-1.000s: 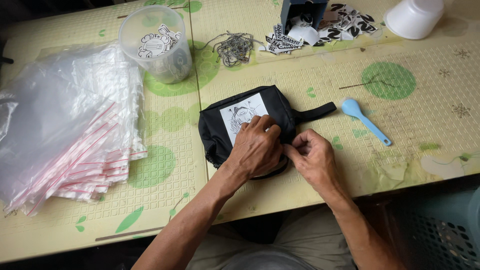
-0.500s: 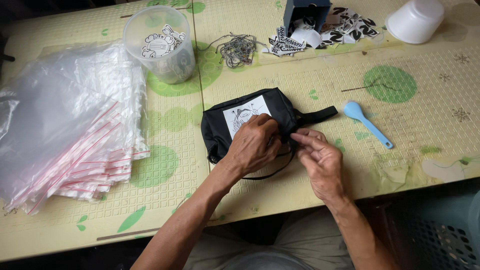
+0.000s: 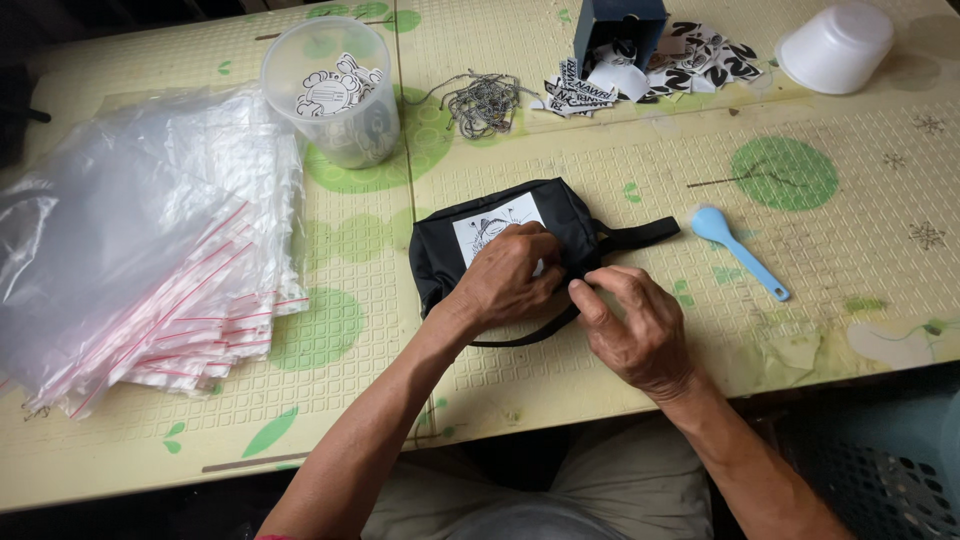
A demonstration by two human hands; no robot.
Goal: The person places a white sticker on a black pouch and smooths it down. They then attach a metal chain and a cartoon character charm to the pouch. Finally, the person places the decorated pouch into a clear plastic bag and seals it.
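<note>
Both hands are down on the black pouch [image 3: 500,235] at the centre of the frame, lying flat on the yellow-green tabletop [image 3: 600,390]; the left hand [image 3: 505,280] covers the pouch's lower middle, its grip curled and pressed onto the fabric just below the white printed label [image 3: 490,228]; the right hand [image 3: 635,325] sits just beside it, touching it at the fingertips, its grip pinched together on the pouch's right edge, though what exactly sits between thumb and finger I cannot tell; a black strap [image 3: 640,236] runs out from the pouch toward the right, and a thin black loop curves beneath the hands; right of the strap lies a light blue plastic spoon [image 3: 738,250], apart from the pouch; at the left of the frame spreads a heap of clear zip bags with red seal lines [image 3: 150,260]; upper left of centre stands a clear plastic tub [image 3: 335,95] with printed cut-outs inside; beside it a tangle of grey cords [image 3: 482,102]; at the top a dark blue box [image 3: 620,30] with black-and-white stickers [image 3: 690,60] spilled around it; upper right, an upturned white bowl [image 3: 835,45].
</note>
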